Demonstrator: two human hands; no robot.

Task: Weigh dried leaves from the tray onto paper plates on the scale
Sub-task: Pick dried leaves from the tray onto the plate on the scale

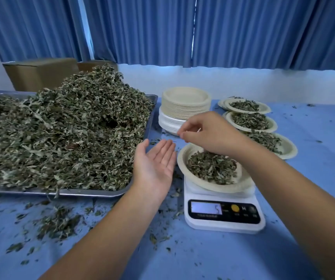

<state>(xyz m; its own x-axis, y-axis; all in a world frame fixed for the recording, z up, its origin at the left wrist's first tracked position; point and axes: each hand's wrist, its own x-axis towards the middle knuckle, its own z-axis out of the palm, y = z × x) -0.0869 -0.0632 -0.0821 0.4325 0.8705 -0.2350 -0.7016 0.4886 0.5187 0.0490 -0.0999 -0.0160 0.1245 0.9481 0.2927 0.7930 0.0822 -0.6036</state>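
The big table (314, 178) has a blue cloth with leaf bits scattered on it. On its left side sits a wide metal tray (148, 126) heaped high with dried leaves (65, 128). Just right of the tray stands a tall stack of empty plates (184, 106), and three filled plates (250, 120) line up at the far right.

The white scale (223, 217) is near the front, with a paper plate (213, 168) of leaves on top. I think the amount is being fixed now. The left hand (154, 164) is flat and empty, palm up, between tray and scale. The right hand (207, 132) pinches a tiny stem above the plate.

Next, I think, check the number. It is too blurry to read well. The tray edge is close to the scale, so room there is tight; the front is free.
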